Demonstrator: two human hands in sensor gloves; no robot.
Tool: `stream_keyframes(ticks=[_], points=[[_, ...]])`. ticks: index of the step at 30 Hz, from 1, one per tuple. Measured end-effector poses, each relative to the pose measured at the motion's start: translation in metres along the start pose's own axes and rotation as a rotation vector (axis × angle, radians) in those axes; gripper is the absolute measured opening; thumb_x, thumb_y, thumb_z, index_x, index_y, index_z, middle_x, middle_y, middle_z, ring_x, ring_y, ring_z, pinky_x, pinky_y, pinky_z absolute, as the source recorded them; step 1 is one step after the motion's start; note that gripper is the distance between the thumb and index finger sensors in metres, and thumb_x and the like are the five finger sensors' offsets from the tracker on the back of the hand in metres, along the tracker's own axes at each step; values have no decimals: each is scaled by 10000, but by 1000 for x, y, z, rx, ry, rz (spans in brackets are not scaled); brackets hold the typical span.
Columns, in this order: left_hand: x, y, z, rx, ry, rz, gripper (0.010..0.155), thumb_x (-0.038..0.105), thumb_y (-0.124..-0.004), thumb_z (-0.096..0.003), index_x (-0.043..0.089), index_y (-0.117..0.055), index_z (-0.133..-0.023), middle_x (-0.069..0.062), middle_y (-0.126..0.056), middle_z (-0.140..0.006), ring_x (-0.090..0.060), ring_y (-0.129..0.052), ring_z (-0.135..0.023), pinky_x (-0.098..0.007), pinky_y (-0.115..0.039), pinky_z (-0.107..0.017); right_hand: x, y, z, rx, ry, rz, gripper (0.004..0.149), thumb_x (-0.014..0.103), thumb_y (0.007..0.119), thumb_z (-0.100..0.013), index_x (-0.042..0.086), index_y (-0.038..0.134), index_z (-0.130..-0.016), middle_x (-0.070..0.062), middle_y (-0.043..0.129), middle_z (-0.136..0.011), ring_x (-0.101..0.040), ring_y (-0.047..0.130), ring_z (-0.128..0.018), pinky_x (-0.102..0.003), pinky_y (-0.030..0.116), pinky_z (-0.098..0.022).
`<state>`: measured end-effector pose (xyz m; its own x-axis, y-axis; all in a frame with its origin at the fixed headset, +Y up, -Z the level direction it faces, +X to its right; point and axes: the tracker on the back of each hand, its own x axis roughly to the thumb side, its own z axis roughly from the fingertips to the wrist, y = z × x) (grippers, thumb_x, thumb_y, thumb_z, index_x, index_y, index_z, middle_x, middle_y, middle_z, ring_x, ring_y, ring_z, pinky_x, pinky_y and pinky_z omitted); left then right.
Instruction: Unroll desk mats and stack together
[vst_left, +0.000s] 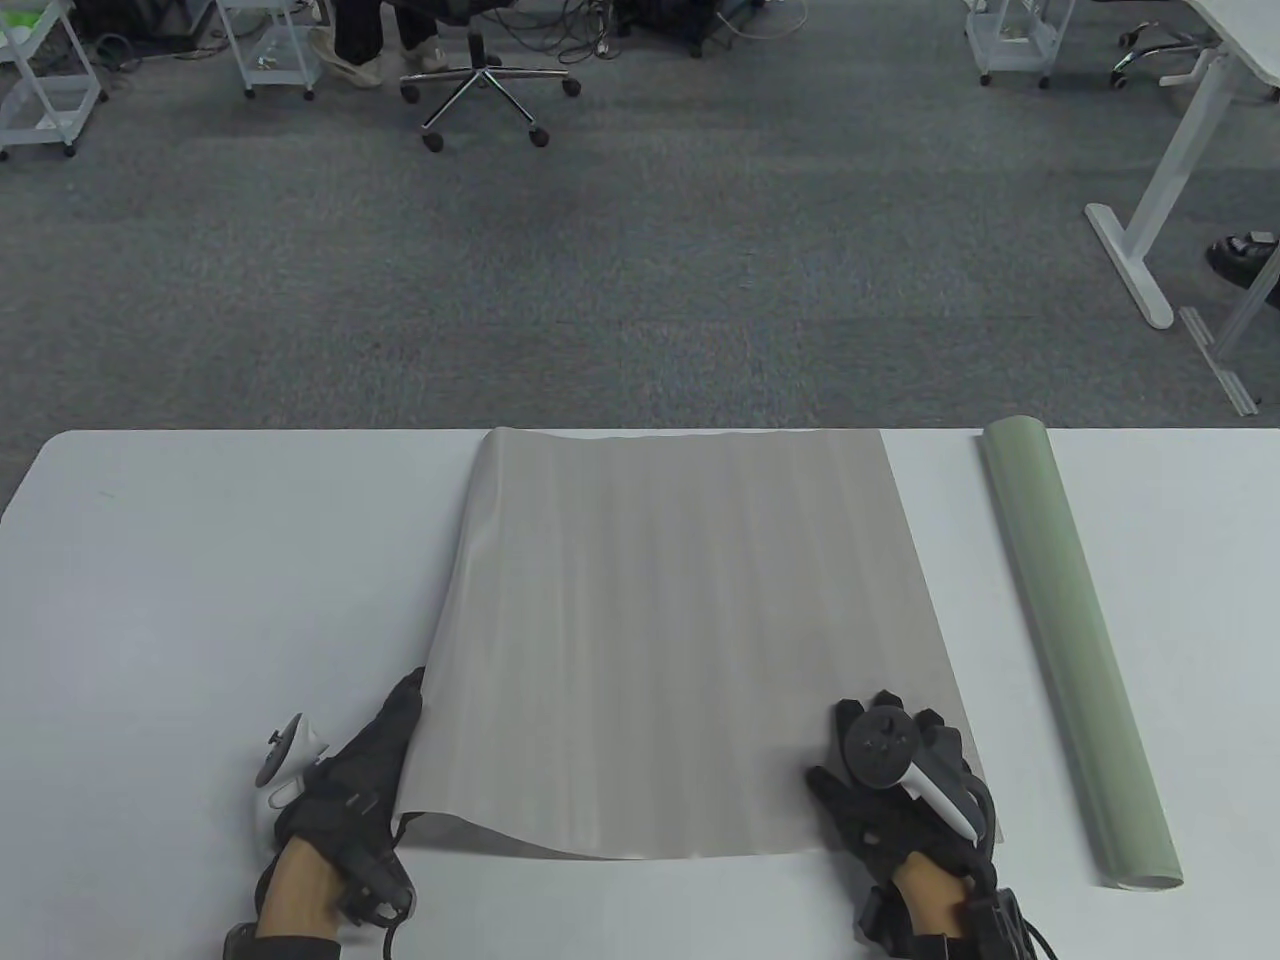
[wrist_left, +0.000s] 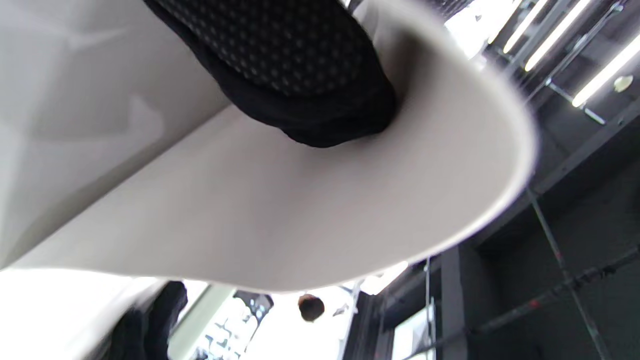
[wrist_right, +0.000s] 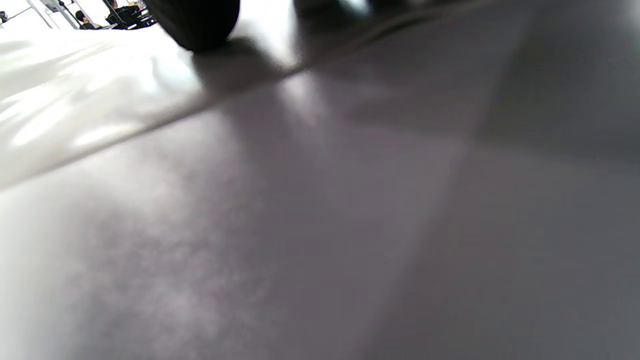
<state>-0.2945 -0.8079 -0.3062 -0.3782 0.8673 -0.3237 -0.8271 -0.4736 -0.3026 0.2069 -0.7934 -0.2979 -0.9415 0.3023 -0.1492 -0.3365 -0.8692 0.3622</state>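
The white worktop (vst_left: 200, 560) is the largest thing; its near edge and right end are cut off by the table view. On it lie two desk mats.

One is a grey mat (vst_left: 680, 620), unrolled flat down the middle of the worktop, its far edge reaching the worktop's far edge. Its near left corner lifts off the surface in a curl, and the near edge bows slightly; the rest lies flat with faint lengthwise ripples. In the left wrist view the underside of that raised corner fills most of the frame, blurred, so its texture cannot be made out.

The other is a green mat (vst_left: 1075, 650), rolled into a tight tube and lying lengthwise to the right of the grey one, apart from it and touched by neither hand.

There are two gloved hands, each with one tracker on its back. The left hand (vst_left: 350, 790) is at the mat's near left corner, its fingers reaching under the lifted edge. A gloved fingertip (wrist_left: 320, 75) presses against the curled sheet from below. The thumb is hidden, so whether this grip is pinching the corner I cannot tell.

The right hand (vst_left: 900, 790) rests on top of the mat's near right corner, fingers spread flat and pressing it down, holding nothing. Its wrist view is smeared and dim; only one dark fingertip (wrist_right: 195, 22) shows at the top.
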Motion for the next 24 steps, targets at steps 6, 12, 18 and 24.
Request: stream_keyframes(ticks=[6,12,18,24], points=[[15,9,8,117,23,-199,779,347,-622,-660,117,-103,-1194,-212,-678,-1059,-210,-990,-605,-296,-925,-380,0,0,0,-1,0,0,784,481,605,-574,164,172,-1146,-255,0,-1145,-651,-25,-959,-826,159,-548],[33,21,18,242,73,-503,788,291,-723,-632,121,-203,-1199,-216,-681,-1055,-201,-967,-526,-289,-899,-313,-6,-2,0,-5,11,-8,781,478,606,-575,165,175,-1147,-254,0,-1146,-656,-28,-957,-830,156,-547],[52,15,20,275,125,-866,809,219,-782,-601,100,-239,-1189,-217,-648,-1102,-272,-942,-638,-369,-889,-413,-8,-4,-1,-10,16,-9,783,476,611,-574,161,179,-1147,-260,5,-1145,-660,-23,-957,-833,154,-549],[53,-8,13,338,245,-1412,862,234,-838,-574,63,-246,-1176,-164,-661,-1112,-237,-951,-706,-332,-925,-471,1,-5,-1,-25,61,60,769,472,606,-573,148,212,-1148,-303,63,-1140,-695,54,-966,-861,192,-535]])
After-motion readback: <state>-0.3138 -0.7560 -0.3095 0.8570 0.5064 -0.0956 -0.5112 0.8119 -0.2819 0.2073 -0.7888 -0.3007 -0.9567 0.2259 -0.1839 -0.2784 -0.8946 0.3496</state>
